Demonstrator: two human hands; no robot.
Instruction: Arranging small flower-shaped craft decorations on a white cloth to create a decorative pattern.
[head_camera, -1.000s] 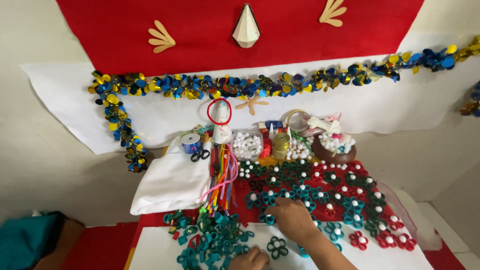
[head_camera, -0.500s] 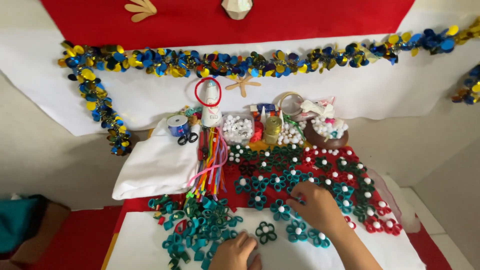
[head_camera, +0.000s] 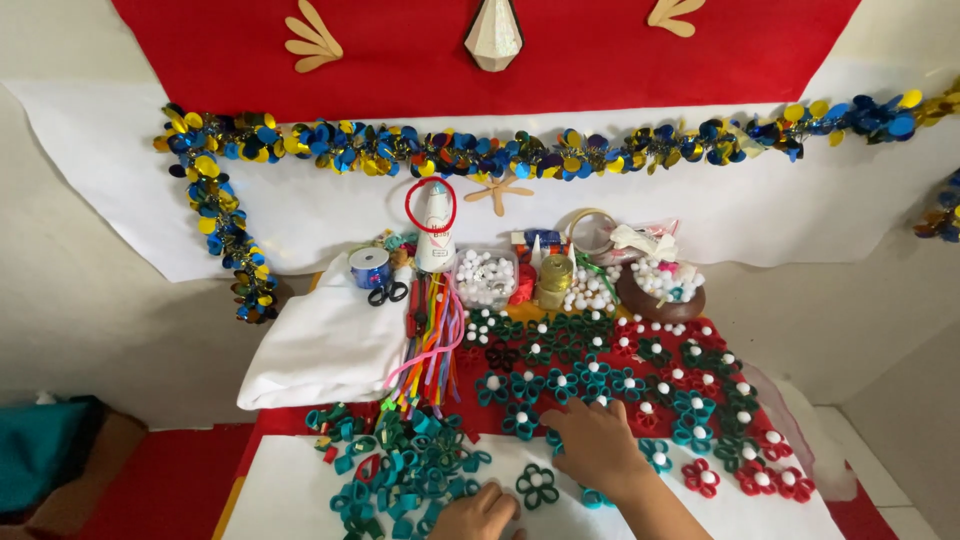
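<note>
My right hand (head_camera: 603, 447) lies palm down at the front edge of a spread of paper flowers, its fingers closed over a teal paper flower (head_camera: 557, 439) with a white ball centre. My left hand (head_camera: 482, 514) shows only partly at the bottom edge, fingers curled, on the white sheet (head_camera: 290, 490). A dark green paper flower (head_camera: 537, 485) lies between the two hands, just right of my left hand. Left of it is a heap of loose teal paper loops (head_camera: 400, 470). Whether my left hand holds anything is hidden.
Rows of green, teal and red flowers (head_camera: 640, 385) cover a red mat. Behind them stand a glue bottle (head_camera: 435, 235), a box of white balls (head_camera: 485, 277), tape, scissors (head_camera: 386, 292), a brown bowl (head_camera: 660, 295) and coloured paper strips (head_camera: 432, 345). A white cloth (head_camera: 325, 345) lies to the left. A sequin garland (head_camera: 520, 148) hangs on the wall.
My right hand has slid left and nearer, from the middle rows to the teal flower at the front. My left hand stays by the green flower. The view has shifted.
</note>
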